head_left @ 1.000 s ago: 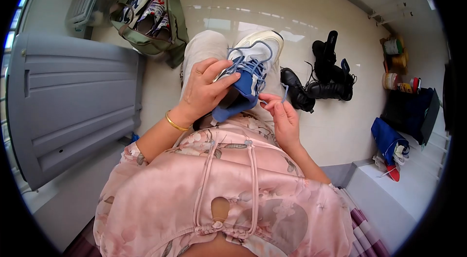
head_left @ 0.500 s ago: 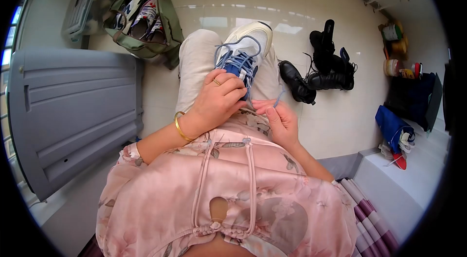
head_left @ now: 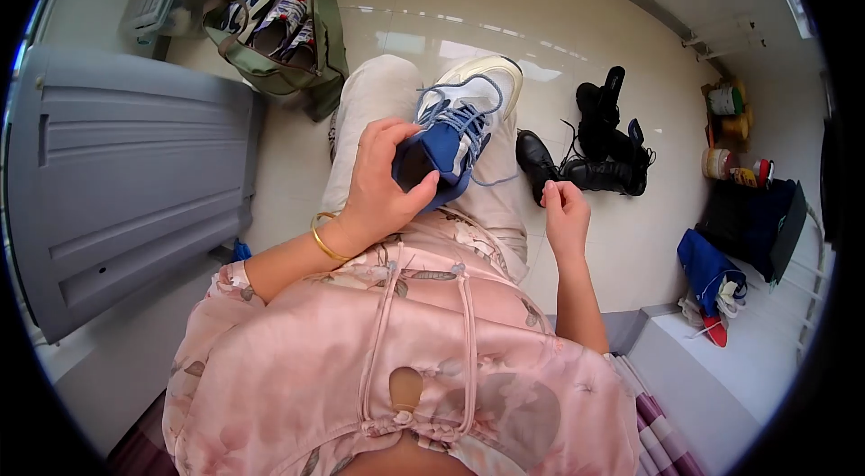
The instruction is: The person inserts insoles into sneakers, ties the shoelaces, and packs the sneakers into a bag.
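I note a blue-and-white lace-up sneaker lying toe toward one o'clock on a beige-trousered leg, left hand gripping its ankle opening, right hand pinched narrow at its four o'clock.

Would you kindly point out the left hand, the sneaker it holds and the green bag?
Left hand (head_left: 377, 180): head view, on the back.
Sneaker (head_left: 462, 122): head view, on the lacing.
Green bag (head_left: 330, 41): head view, on a side wall.
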A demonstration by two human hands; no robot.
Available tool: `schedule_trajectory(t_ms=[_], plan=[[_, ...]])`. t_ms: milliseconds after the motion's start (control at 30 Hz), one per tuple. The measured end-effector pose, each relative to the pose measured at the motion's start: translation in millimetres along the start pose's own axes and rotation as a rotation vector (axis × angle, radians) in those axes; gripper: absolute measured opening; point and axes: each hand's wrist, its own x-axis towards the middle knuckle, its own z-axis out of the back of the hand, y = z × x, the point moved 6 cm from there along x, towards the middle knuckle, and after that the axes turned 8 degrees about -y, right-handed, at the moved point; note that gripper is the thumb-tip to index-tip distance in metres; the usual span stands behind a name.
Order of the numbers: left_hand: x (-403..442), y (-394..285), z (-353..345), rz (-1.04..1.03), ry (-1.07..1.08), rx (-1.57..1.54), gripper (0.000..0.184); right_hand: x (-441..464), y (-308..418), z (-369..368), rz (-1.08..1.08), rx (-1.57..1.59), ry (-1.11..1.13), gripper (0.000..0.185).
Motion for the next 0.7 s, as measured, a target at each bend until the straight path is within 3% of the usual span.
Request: schedule_trajectory(t_ms=[67, 133, 233, 400, 433, 567, 700], plan=[[-5.7, 18.9, -1.5, 0.196, 0.009, -0.146, 0.047, -1.0, 44.2, -3.6, 0.167, 0.136, -0.001, 0.014], [-10.8, 28.7, -4.2, 0.241, 0.008, -0.170, 0.046, -6.3, 109.3, -4.9, 0.357, 0.236, -0.003, 0.010], [-14.9, 42.3, -8.2, 0.419, 0.038, -0.301, 0.043, -4.4, 171.4, -12.0, 0.749, 0.180, -0.068, 0.014], [2.0, 54.7, -9.9, 0.831, 0.148, -0.704, 0.020, -20.3, 192.5, -45.9, 0.867, -0.029, 0.155, 0.032], [5.9, 59.9, -14.4, 0.795, 0.075, -0.644, 0.014, -24.9, 183.8, -55.6, 0.835, -0.052, 0.187, 0.033], [14.4, 64.4, -27.0, 0.694, 0.256, -0.415, 0.010, -41.7, 159.1, -72.7, 0.899, -0.109, 0.073, 0.035], [16.0, 77.6, -30.2, 0.813, 0.061, -0.763, 0.009, -45.2, 156.3, -72.3, 0.962, -0.125, 0.029, 0.027]])
